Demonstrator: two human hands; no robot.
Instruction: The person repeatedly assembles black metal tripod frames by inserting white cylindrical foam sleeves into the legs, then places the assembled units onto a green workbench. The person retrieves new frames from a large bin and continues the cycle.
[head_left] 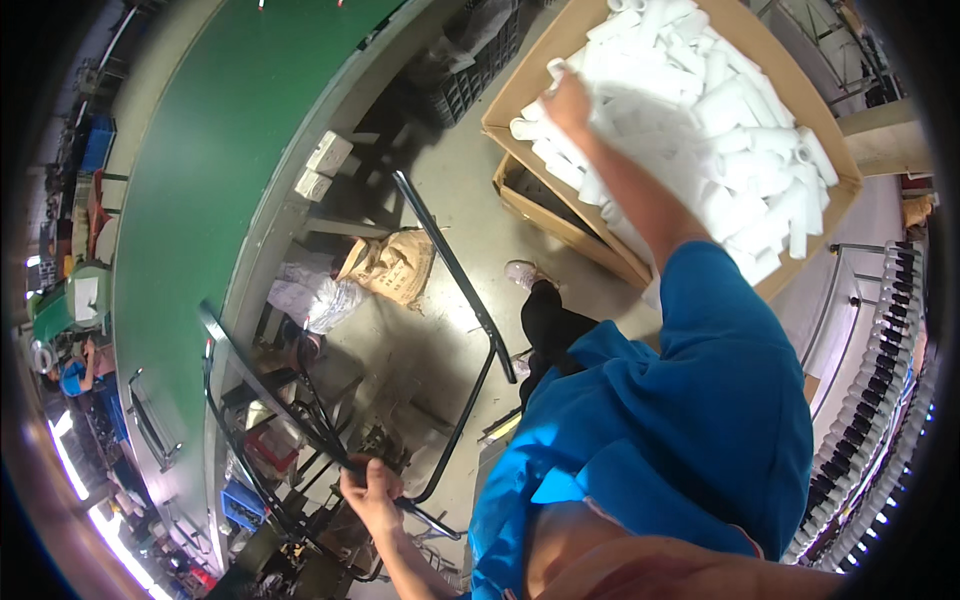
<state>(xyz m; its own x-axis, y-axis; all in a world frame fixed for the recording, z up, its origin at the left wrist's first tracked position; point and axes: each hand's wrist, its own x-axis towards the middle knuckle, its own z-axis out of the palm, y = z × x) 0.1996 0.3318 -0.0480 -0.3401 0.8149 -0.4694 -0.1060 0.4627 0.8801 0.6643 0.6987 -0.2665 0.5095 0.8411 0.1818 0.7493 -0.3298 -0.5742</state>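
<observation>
My left hand (375,497) is closed around a black tubular metal frame (447,250), low in the view beside the green work surface. The frame has two long bars joined by a bent tube, and it stands tilted over the floor. My right arm reaches far forward to a large cardboard box (843,205) heaped with white tubes (745,110), which look like foam sleeves. At the box's left side, my right hand (568,103) is closed on a white tube (557,68), whose end shows past the fingers. Part of that grip is blurred.
A long green conveyor-like table (215,150) runs along the left, with a small black handle-shaped part (150,420) on it. Below it are a brown sack (395,265) and a black crate (480,70). Another cardboard box (560,225) sits by the large one. Stacked black-and-clear parts (870,390) line the right.
</observation>
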